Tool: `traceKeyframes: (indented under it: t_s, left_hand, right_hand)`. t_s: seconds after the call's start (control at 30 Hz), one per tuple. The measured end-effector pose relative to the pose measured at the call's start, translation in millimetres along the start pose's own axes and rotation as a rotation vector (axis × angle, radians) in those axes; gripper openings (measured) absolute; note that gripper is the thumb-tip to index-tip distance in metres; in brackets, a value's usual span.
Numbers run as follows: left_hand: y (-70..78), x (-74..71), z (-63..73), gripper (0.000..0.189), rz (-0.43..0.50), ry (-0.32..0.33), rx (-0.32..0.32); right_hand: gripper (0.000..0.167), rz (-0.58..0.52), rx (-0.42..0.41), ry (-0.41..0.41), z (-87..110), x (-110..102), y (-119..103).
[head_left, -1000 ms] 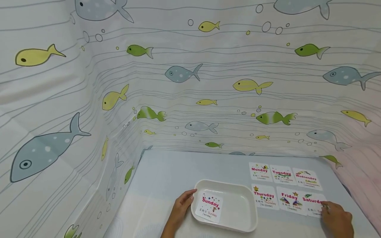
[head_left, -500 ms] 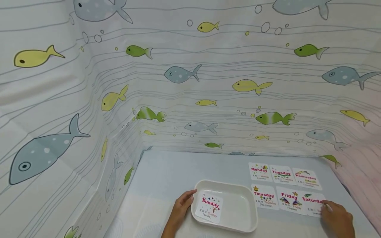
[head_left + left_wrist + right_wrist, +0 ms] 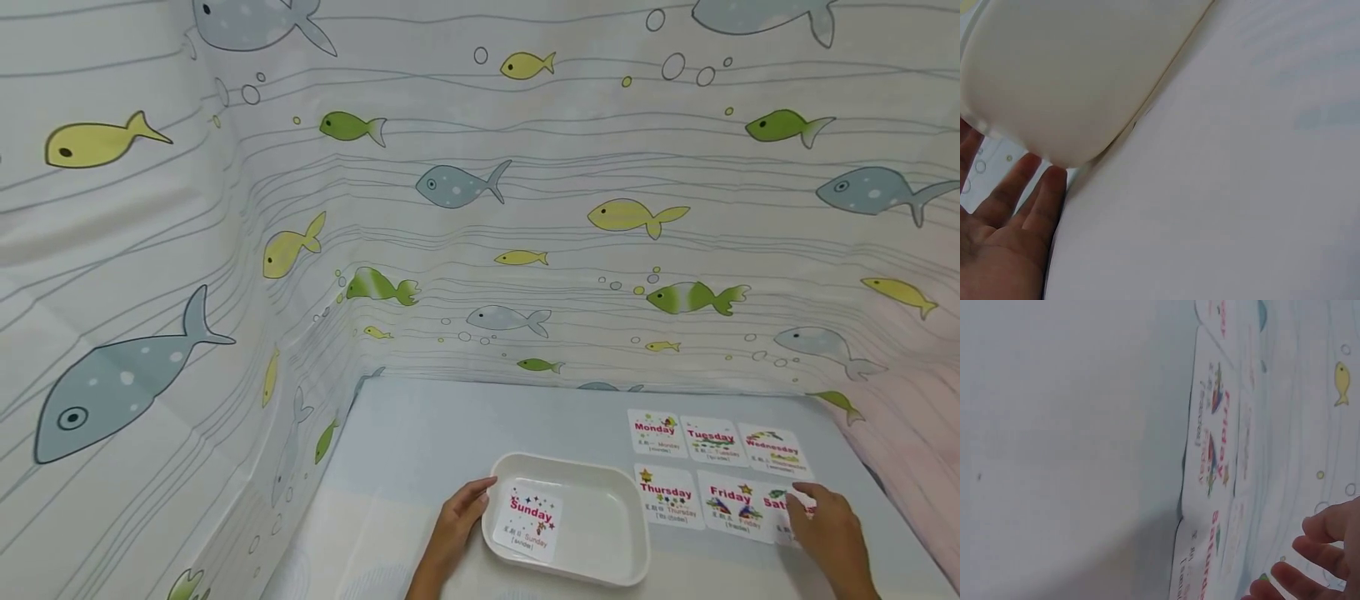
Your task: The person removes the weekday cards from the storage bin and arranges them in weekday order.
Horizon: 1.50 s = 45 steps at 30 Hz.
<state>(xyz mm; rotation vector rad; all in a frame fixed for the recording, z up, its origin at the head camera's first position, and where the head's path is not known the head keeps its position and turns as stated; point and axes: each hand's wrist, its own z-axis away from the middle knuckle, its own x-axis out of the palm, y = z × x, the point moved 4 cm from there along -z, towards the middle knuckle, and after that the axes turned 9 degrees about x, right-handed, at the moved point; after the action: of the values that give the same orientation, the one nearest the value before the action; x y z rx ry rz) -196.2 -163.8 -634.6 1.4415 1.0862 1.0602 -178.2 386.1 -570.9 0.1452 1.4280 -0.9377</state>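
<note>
My left hand [image 3: 456, 525] rests at the left end of a white rectangular tray [image 3: 600, 533], its fingertips [image 3: 1054, 178] against the outer wall in the left wrist view. Inside the tray, at the left, lies a square Sunday card [image 3: 530, 525]. On the right, my right hand [image 3: 831, 533] hovers over the Saturday card [image 3: 777, 518] and hides its right part in the head view. Its fingers [image 3: 1297, 581] are loosely bent and spread, with nothing between them. The Friday card [image 3: 731, 507] lies directly left of Saturday, their edges meeting.
Beyond these cards, a row holds the Monday card [image 3: 656, 433], Tuesday card [image 3: 712, 440] and Wednesday card [image 3: 774, 448]. The Thursday card [image 3: 667, 497] lies between tray and Friday. A fish-patterned curtain [image 3: 420, 233] borders the pale table [image 3: 435, 425] at the back and sides.
The right hand has let go of the Saturday card's right edge and moved left and up over it. The left hand, tray and other cards have stayed put.
</note>
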Motion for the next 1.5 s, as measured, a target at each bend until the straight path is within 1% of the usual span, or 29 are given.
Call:
traceKeyframes:
  t_s: [0.1,0.17,0.33,0.43,0.63,0.8,0.87,0.97,1.1,1.23,1.37,1.5]
  left_hand:
    - [-0.2,-0.2,0.4,0.038,0.001,0.0,-0.007]
    - [0.1,-0.1,0.5,0.038,-0.002,0.001,-0.006]
    - [0.3,0.6,1.1,0.037,0.002,-0.005,0.0]
    - [0.2,0.9,1.2,0.037,0.006,-0.002,-0.003]
    - [1.5,1.6,-0.5,0.039,0.015,0.003,0.0]
    - [1.9,1.8,0.3,0.039,0.023,0.001,-0.001]
    - [1.5,1.5,1.1,0.039,0.021,0.002,-0.004]
    - [0.4,1.1,1.7,0.038,0.018,0.007,-0.012]
    - [-0.3,1.5,1.9,0.037,0.028,0.01,-0.022]
    - [-0.2,0.9,1.5,0.038,0.024,0.008,-0.019]
    - [-0.9,-0.5,0.5,0.04,0.001,0.008,-0.012]
    - [-2.1,-0.8,0.4,0.04,0.003,0.009,-0.017]
  right_hand:
    - [0.047,-0.057,-0.008,-0.057,2.9,2.0,-10.5]
    - [0.048,-0.096,0.003,-0.093,4.7,4.9,-15.8]
    - [0.047,-0.129,-0.006,-0.13,11.6,11.2,-25.7]
    - [0.049,-0.139,-0.056,-0.158,18.0,12.0,-34.4]
    - [0.055,-0.129,-0.22,-0.229,34.3,10.0,-58.7]
    - [0.064,-0.114,-0.316,-0.247,48.8,11.6,-79.1]
    - [0.064,-0.113,-0.356,-0.251,55.7,13.5,-88.0]
    - [0.058,-0.117,-0.417,-0.25,67.1,17.8,-101.6]
    - [0.052,-0.135,-0.467,-0.264,80.4,26.2,-116.8]
    - [0.052,-0.173,-0.499,-0.326,93.3,32.0,-132.3]
    - [0.047,-0.214,-0.53,-0.382,104.3,36.4,-148.1]
    - [0.043,-0.245,-0.573,-0.427,112.8,41.8,-163.9]
